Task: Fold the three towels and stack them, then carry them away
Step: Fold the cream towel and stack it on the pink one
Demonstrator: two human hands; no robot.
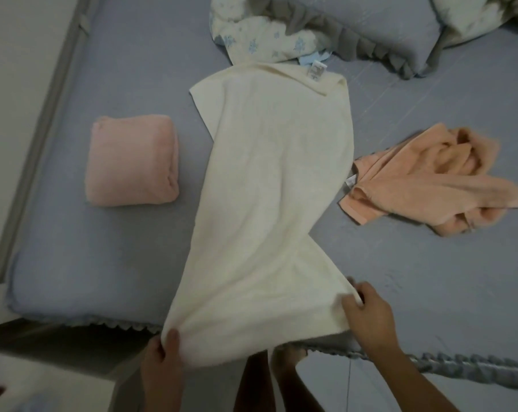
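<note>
While the cream towel (269, 185) lies long down the middle of the frame, two hands hold its near end at the bottom. One left hand (162, 361), at the bottom just left of the middle, pinches the left corner with its thumb on top of the cloth. At the lower right, the right hand (367, 313) grips the other corner, with its fingers curled into the edge. Between the two hands the near end is lifted and hangs a little over the edge of the bed (430, 278). Up at the top middle, the far end of the towel lies flat on the bed, and a small tag (404, 70) shows there.

On the left of the frame sits a pink towel (132, 160), folded into a fat square, apart from the cream one. On the right lies an orange towel (430, 179), all bunched up and not folded. Its near corner is just beside the cream towel's right edge.

A blue-grey sheet covers the bed. Along the top there is a pillow (370, 28) with a grey frill and a white flowered blanket (260, 40). Two bare legs (269, 382) show at the bottom middle, below the towel.
</note>
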